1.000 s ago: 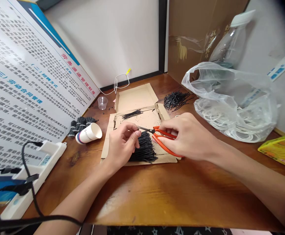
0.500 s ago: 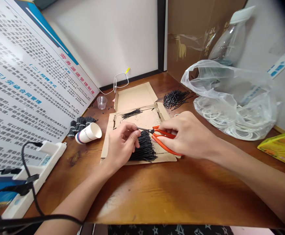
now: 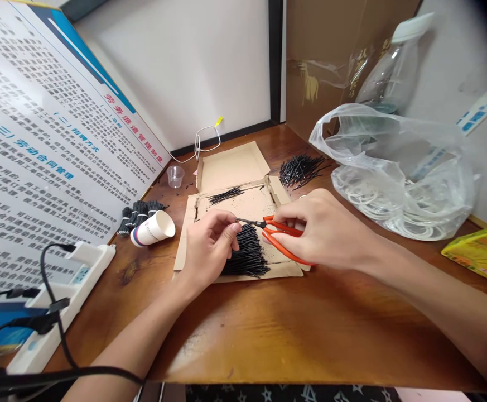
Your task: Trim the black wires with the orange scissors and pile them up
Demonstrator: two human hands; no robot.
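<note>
Here's the right hand [image 3: 324, 231], clamped around the orange handles of the scissors [image 3: 270, 220], blades pointing left, tips right up at the left hand [image 3: 210, 240]! Over there, thumb and fingers are pinched together; whatever sits between them is too small to make out. Just below, a thick pile of black strips [image 3: 249, 254] lies on the near part of the opened cardboard [image 3: 235, 166], with a smaller bunch [image 3: 225, 195] farther back. Left on the surface [image 3: 268, 329], a paper cup [image 3: 153, 229] lies tipped over.
</note>
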